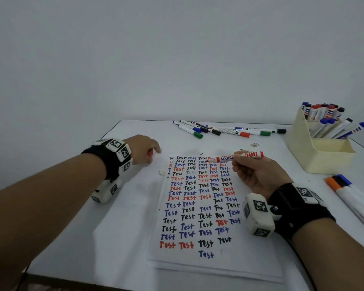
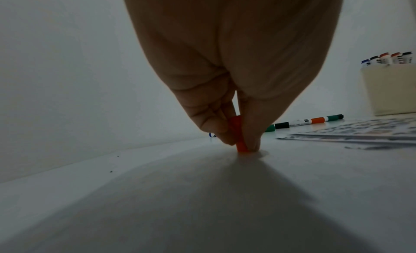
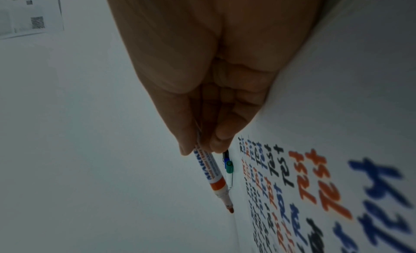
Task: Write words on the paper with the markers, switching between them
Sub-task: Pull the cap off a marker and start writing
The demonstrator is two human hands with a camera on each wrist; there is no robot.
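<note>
Nearest lay the paper (image 1: 208, 259), the top sheet of a small stack on the white table (image 1: 124, 217); its lower edge was bare, while columns of "Test" in black, blue and red filled nearly everything above, so by my judgement the writing was far along, with only a few gaps near the bottom left to fill. Above the sheet's upper right the right hand (image 1: 259, 175) pinched an uncapped red marker (image 1: 237, 157) between thumb and fingers, its tip held clear of the page. To the left, beside the paper, the left hand (image 1: 144, 151) pinched the red cap (image 2: 239, 136), standing it on the table; the switch seemed done and the next red word not begun. Three markers (image 1: 353, 198) lay at the right; farther back stood a cream holder (image 1: 315, 156) of markers, and loose markers (image 1: 223, 129) lay near the far edge.
</note>
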